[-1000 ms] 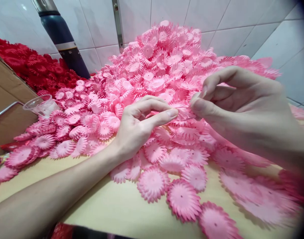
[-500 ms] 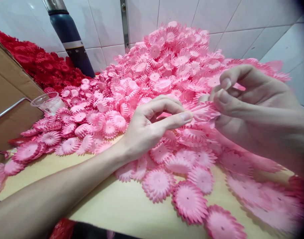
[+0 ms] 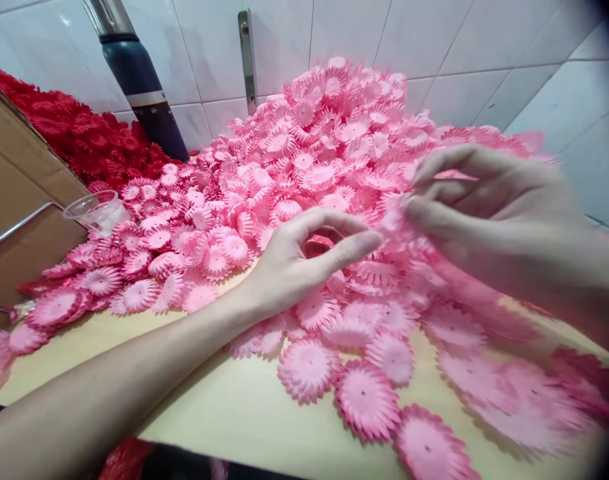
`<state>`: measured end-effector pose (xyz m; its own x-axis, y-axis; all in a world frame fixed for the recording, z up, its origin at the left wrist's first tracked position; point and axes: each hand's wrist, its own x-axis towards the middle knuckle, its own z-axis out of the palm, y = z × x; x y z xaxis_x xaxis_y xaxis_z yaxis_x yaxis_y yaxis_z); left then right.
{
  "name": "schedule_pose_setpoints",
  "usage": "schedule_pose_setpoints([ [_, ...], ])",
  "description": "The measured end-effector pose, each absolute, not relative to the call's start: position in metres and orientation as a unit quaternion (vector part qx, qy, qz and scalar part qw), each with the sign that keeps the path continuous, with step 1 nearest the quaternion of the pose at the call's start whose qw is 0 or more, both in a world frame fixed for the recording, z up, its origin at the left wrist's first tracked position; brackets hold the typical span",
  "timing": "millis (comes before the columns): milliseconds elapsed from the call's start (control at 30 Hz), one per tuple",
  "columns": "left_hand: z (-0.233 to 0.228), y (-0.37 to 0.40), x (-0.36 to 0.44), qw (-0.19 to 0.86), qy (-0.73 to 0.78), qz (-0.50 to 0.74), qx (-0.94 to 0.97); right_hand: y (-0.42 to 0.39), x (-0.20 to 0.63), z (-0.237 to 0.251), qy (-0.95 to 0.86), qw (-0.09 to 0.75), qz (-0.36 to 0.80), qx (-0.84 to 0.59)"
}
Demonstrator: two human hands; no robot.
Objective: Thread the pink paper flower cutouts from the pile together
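Note:
My left hand [image 3: 317, 257] reaches in from the left, thumb and forefinger closed in a pinch at the edge of a pale pink petal disc [image 3: 393, 221]. Opposite it, my right hand [image 3: 489, 207] is smeared by motion, its thumb and fingers curled together at the disc's other side. The disc looks thin and gathered, and blur hides its exact shape. Behind and below both hands spreads a large heap of pink petal discs [image 3: 314, 177] with fringed rims and small centre holes.
Loose pink discs [image 3: 367, 400] lie on the pale yellow tabletop [image 3: 224, 413]. At left stand a cardboard box [image 3: 24, 160], a clear plastic cup [image 3: 97, 210] and a dark blue bottle [image 3: 144, 100]. Red discs [image 3: 84, 133] are heaped behind, against a tiled wall [image 3: 344, 33].
The right hand has shifted left and slightly down, closer to the left hand, and is more blurred. The pink piece between them appears less stretched. The view has tilted slightly.

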<state>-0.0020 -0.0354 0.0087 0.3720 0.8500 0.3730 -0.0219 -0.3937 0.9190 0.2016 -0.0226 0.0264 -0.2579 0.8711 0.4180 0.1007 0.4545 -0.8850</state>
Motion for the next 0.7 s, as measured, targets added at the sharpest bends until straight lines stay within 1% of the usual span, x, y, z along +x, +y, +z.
schedule_pose_setpoints([
  [100, 0.007, -0.037, -0.002, 0.408, 0.292, 0.469, 0.727, -0.034, 0.188, 0.028, -0.723, 0.469, 0.396, -0.317],
  [367, 0.011, -0.039, -0.002, 0.308, 0.301, 0.482, 0.763, -0.026, 0.200, 0.044, -0.753, 0.418, 0.393, -0.321],
  [467, 0.010, -0.036, -0.008, 0.312, 0.313, 0.506, 0.741, -0.018, 0.207, 0.059, -0.751, 0.448, 0.352, -0.334],
  [567, 0.008, -0.030, -0.014, 0.328, 0.351, 0.555, 0.680, -0.006, 0.219, 0.072, -0.710, 0.520, 0.254, -0.400],
  [633, 0.007, -0.026, -0.016, 0.325, 0.381, 0.587, 0.636, 0.000, 0.225, 0.078, -0.723, 0.472, 0.206, -0.460],
  [700, 0.005, -0.024, -0.016, 0.330, 0.406, 0.600, 0.605, 0.000, 0.229, 0.082, -0.759, 0.399, 0.176, -0.484],
])
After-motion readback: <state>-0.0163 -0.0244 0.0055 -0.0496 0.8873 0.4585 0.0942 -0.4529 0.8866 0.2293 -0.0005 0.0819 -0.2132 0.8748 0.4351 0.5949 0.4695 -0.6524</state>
